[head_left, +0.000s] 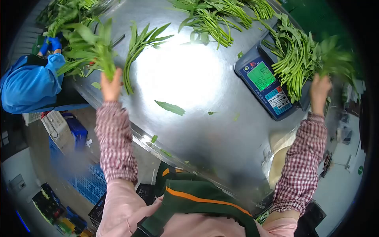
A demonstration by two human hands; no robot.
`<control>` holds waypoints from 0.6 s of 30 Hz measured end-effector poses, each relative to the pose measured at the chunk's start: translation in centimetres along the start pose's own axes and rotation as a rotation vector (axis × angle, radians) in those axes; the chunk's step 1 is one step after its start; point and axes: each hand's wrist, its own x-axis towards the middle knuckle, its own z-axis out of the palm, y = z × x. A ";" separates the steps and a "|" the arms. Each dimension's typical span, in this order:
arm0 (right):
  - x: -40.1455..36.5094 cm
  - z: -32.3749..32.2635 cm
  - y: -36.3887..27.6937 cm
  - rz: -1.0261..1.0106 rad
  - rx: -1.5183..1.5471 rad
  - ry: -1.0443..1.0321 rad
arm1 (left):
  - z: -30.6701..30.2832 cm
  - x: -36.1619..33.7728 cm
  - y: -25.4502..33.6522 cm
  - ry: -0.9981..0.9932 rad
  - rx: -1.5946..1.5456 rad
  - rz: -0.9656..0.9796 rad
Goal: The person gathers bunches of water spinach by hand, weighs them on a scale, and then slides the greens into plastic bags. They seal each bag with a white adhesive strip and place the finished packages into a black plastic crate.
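Observation:
My left hand (111, 86) is closed around the stems of a bunch of water spinach (98, 49), leaves pointing away from me, over the left side of the steel table (189, 130). My right hand (320, 90) grips another bunch of water spinach (334, 59), smeared by motion, at the right edge of the scale. On the digital scale (246, 69) lies a heap of water spinach (294, 59), its cut stems toward me; the green display (261, 76) is lit. A few loose stalks (136, 53) rest just right of my left hand.
More water spinach bunches (215, 19) lie at the table's far side. A single leaf (169, 107) and scraps are scattered mid-table. At left, a person in a blue sleeve (33, 83) and blue gloves handles greens. Blue crates (89, 181) stand on the floor below left.

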 end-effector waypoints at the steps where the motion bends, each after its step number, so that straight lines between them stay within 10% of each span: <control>1: -0.4 2.4 0.0 0.112 -0.021 -0.311 | 1.1 1.3 -3.0 0.051 0.230 -0.061; 4: -1.4 -3.7 -8.5 0.446 -0.031 -0.503 | 4.1 2.3 -8.6 0.183 0.926 0.199; 8: -5.4 -7.3 -9.6 0.082 0.320 0.192 | 5.5 1.4 -6.7 0.098 0.974 0.103; 11: -11.7 -8.7 -11.6 0.001 0.524 0.217 | 5.8 0.6 -2.0 -0.357 0.204 0.036; 15: -21.4 -4.4 -13.7 0.185 0.836 -0.258 | 6.2 -8.2 3.4 -1.129 0.484 0.491; 18: -25.1 -1.5 -19.5 0.173 0.722 -0.276 | 2.6 -6.0 5.0 -1.423 1.277 0.083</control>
